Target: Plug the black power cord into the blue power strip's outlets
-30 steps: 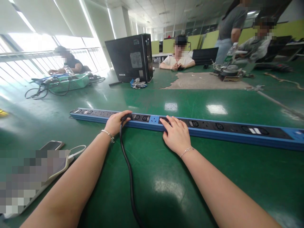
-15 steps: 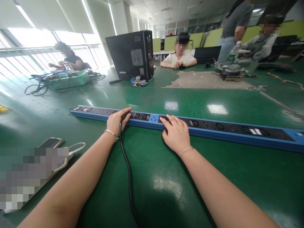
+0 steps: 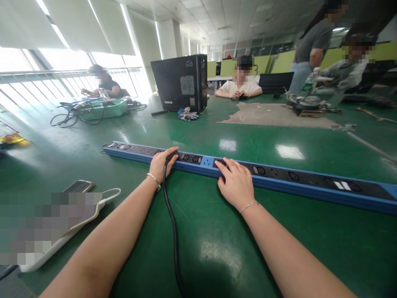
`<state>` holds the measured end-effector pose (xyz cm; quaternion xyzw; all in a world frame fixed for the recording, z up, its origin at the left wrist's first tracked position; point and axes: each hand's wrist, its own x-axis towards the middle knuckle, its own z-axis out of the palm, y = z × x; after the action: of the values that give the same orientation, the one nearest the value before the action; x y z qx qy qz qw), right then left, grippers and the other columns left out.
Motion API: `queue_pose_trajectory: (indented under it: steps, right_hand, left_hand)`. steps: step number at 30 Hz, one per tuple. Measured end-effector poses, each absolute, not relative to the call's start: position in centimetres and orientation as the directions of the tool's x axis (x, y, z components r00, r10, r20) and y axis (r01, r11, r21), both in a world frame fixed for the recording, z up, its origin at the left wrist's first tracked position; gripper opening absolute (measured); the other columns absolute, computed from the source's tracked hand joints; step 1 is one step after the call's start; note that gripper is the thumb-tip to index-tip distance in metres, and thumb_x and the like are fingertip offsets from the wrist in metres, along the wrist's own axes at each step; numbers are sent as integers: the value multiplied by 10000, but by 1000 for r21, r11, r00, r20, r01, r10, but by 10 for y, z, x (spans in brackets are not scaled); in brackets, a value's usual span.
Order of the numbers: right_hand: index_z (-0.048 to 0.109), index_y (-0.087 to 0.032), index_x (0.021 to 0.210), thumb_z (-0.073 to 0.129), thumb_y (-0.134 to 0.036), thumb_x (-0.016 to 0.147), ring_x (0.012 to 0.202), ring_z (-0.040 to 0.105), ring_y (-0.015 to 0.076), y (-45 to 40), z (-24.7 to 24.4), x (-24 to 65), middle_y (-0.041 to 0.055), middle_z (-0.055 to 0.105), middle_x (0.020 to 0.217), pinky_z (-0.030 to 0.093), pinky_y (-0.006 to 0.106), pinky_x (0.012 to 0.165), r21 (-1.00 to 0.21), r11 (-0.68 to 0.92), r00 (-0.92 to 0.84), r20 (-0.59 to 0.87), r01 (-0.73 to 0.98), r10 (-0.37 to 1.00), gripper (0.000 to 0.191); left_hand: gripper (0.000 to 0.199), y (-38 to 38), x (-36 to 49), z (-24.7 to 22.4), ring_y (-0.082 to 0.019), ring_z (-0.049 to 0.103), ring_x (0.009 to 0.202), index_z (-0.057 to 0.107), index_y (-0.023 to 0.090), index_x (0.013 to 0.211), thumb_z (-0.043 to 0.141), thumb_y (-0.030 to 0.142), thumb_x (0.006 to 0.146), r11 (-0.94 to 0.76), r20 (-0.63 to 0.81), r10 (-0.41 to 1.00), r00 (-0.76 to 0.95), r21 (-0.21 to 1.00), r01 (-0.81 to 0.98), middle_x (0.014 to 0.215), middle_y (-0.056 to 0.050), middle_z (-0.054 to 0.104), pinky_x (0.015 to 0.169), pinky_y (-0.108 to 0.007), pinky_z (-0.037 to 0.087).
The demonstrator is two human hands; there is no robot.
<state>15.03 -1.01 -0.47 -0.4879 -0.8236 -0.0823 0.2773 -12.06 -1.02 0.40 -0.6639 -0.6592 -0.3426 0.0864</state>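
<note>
A long blue and black power strip [image 3: 276,178] lies across the green table [image 3: 198,223]. My left hand [image 3: 161,164] is closed on the black plug [image 3: 172,155] of a thick cable, at a socket left of the strip's middle. From that plug the black cable [image 3: 174,231] runs down toward the bottom edge. My right hand [image 3: 237,180] rests on the strip just right of the blue socket [image 3: 206,162], fingers apart and holding nothing.
Left of my arm lie a phone [image 3: 77,186] and a white-edged power strip [image 3: 62,244]. Farther back are a black computer case [image 3: 176,82], gloves [image 3: 187,114], a green basket [image 3: 107,109] and a metal device [image 3: 310,103]. Several people are beyond.
The view has shifted, so everything appears slightly lower and farther right. Both hands keep their places on the strip.
</note>
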Motion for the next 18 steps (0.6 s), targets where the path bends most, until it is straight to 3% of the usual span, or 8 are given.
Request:
queue_pose_trajectory:
  steps: [6,14,18]
  right_hand:
    - [559,-288,1234,480,-206,803,1219,433,216,-10,-5,151,42,526,1317,317,389,993,-135,509,-367,542,850,756,446]
    - [557,-294,1234,481,-207,802,1217,437,215,-9,-5,151,34,524,1320,321,388,990,-126,502,-366,538,856,759,447]
    - [558,-291,1234,484,-203,799,1215,437,222,-9,-5,151,38,528,1317,324,396,985,-131,500,-362,539,856,761,449]
  left_hand:
    - [368,-13,-125,13,-182,615,973,584,231,1167,486,414,864,-150,695,616,-370,565,812,1088,-36,664,886,-308,463]
    - [412,-12,-181,9,-171,622,956,581,155,1145,512,426,843,-159,666,324,-672,738,656,1069,-75,656,870,-316,479]
    - [454,-11,-180,9,-150,635,917,525,101,1176,447,439,882,-196,664,404,-629,734,650,1001,-62,675,850,-317,483]
